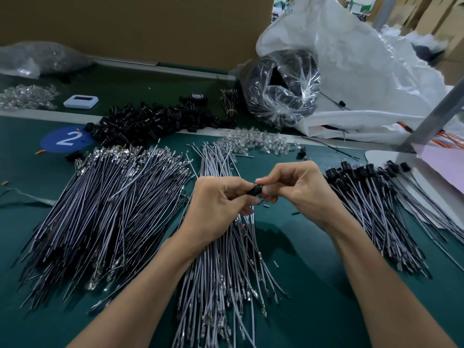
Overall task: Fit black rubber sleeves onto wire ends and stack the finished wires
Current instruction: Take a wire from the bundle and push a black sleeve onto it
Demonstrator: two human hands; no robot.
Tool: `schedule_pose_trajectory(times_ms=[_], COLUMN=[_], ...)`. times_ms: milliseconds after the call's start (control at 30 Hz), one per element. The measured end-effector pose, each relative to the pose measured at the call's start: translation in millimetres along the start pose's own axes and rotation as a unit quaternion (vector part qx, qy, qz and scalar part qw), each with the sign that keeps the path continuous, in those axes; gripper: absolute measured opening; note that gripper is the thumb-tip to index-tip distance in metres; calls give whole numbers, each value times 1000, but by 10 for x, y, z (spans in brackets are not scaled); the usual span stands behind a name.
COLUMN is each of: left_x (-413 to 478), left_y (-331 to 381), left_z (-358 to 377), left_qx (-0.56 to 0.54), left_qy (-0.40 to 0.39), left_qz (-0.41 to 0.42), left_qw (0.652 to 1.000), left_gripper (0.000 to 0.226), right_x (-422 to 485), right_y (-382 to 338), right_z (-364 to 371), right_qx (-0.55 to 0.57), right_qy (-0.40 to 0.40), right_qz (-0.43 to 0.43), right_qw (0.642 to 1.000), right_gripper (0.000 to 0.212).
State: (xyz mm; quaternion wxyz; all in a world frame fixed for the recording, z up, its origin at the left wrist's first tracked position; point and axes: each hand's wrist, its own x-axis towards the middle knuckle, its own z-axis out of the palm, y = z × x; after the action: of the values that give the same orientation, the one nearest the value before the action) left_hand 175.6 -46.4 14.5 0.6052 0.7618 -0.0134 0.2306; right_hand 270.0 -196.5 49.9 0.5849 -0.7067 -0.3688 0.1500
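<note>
— Over the middle wire pile [226, 259], what's held?
— One black rubber sleeve [256, 190]: left hand [218, 204] and right hand [296, 189] each pinch it, grip tight. At right lie the finished wires [371, 202], stacked.

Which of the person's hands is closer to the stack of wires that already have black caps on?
Right. The right hand is just left of the finished stack, apart from it; the left hand is farther left, beyond the black sleeve both hands pinch.
</note>
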Motion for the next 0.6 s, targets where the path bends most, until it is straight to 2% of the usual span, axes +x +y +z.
schedule_pose_trajectory(times_ms=[100, 167, 233, 267, 333, 400, 500, 600], left_x=[17, 33, 63, 77, 98, 114, 123, 97], left_y=[28, 67, 91, 93, 89, 84, 105, 128], left_z=[-37, -52, -55, -50, -49, -58, -75, -126], left_qx=[-51, -119, -190, -218, -258, -268, -270, -299], left_qy=[-2, 9, 40, 59, 88, 101, 108, 100], left_qz=[-5, -31, -68, -82, -95, -98, -110, -124], left_qw=[999, 992, 979, 971, 957, 953, 951, 941], left_gripper=[26, 19, 20, 24, 30, 32, 34, 49], right_x=[-3, -24, -50, -55, -58, -84, -160, -264], right_y=[-2, -29, -38, -30, -34, -58, -116, -245], right_z=[7, 3, 29, 65, 184, 346, 583, 599], right_qx=[19, 45, 45, 16, -38, -53, -1, 72], right_qy=[6, -26, -35, -12, 20, -14, -81, -80], right_qz=[-17, -22, -26, -27, 1, 68, 126, 135], right_qw=[1000, 998, 998, 999, 999, 996, 989, 985], right_gripper=[32, 29, 42, 45, 44, 41, 12, 16])
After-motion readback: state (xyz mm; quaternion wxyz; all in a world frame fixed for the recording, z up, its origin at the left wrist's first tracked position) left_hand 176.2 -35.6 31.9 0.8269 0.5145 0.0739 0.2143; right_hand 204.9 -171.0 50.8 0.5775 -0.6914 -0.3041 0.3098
